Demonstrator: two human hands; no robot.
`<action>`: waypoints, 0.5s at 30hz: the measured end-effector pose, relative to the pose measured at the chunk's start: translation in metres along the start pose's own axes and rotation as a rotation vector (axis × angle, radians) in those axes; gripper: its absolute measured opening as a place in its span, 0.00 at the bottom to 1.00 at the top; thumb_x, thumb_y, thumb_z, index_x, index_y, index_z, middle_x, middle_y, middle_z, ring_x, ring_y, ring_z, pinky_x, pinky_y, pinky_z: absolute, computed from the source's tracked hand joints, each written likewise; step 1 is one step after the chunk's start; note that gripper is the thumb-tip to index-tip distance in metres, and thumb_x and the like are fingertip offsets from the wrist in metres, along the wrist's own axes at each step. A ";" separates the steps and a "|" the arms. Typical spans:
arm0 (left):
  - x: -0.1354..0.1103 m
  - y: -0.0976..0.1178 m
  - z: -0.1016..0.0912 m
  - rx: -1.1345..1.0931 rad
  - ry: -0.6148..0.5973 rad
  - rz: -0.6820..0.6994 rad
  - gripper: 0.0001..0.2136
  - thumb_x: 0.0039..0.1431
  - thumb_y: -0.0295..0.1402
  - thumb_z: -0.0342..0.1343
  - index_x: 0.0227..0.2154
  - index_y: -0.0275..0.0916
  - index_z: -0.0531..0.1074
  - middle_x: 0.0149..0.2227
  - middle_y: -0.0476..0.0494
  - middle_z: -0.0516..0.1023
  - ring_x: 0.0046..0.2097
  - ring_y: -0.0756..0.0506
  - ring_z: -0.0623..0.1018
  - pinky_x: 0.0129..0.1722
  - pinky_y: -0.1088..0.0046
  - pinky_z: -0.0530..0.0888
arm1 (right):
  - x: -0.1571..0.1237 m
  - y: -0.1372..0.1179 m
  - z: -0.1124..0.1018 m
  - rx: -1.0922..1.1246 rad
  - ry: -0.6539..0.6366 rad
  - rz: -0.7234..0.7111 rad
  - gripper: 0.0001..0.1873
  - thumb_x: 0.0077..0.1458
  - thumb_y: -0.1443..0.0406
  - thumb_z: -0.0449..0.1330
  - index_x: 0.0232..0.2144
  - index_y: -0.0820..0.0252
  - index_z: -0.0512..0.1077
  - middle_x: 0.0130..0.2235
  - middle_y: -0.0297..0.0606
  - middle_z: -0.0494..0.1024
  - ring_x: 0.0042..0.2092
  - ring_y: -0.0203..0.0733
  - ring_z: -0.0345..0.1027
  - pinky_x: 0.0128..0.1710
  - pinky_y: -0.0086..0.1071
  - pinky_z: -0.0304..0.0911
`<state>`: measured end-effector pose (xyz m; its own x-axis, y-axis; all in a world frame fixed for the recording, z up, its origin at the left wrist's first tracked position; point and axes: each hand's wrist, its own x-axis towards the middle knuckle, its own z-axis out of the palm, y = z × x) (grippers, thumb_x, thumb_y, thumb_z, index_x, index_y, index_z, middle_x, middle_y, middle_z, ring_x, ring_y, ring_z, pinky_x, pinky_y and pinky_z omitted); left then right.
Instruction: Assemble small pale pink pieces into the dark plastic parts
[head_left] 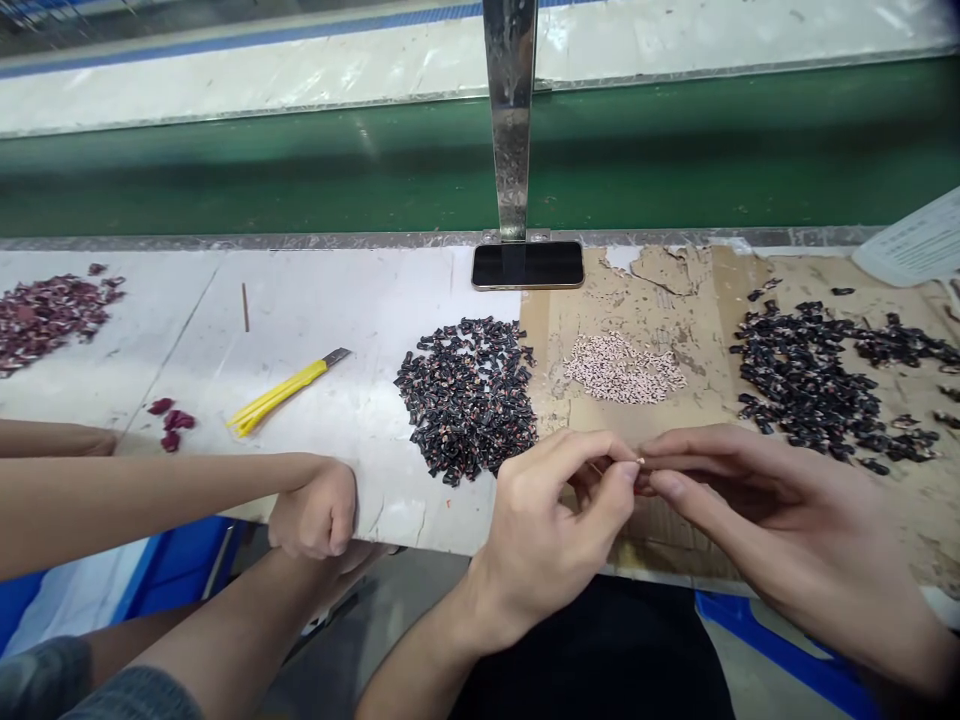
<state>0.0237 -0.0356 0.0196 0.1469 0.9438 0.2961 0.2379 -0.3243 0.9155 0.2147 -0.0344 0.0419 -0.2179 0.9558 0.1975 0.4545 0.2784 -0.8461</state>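
Observation:
My left hand (551, 520) and my right hand (750, 500) meet fingertip to fingertip just above the bench's front edge. Between the pinched fingers sits a tiny pale part (640, 461), too small to name. A pile of small black pieces (469, 395) lies just beyond my left hand. A patch of tiny pale pieces (622, 368) lies beyond the fingertips, on brown cardboard (675, 290). A larger black pile (817, 385) spreads out beyond my right hand.
A co-worker's arms and closed hand (315, 510) rest at the bench edge on the left. A yellow utility knife (281, 395), dark red pieces (45, 315) and a phone (527, 265) lie on the bench. A metal post (510, 120) rises before a green conveyor belt (675, 150).

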 end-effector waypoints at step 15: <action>-0.012 0.005 0.007 -0.033 -0.088 -0.004 0.04 0.66 0.23 0.61 0.35 0.36 0.76 0.31 0.50 0.79 0.30 0.54 0.76 0.35 0.80 0.75 | -0.023 0.001 0.004 -0.035 0.047 -0.043 0.08 0.61 0.72 0.67 0.40 0.53 0.78 0.43 0.33 0.85 0.45 0.35 0.81 0.49 0.25 0.75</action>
<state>0.0297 -0.0490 0.0184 0.2302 0.9354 0.2685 0.2075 -0.3168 0.9255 0.2170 -0.0561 0.0346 -0.1976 0.9461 0.2568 0.4761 0.3216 -0.8185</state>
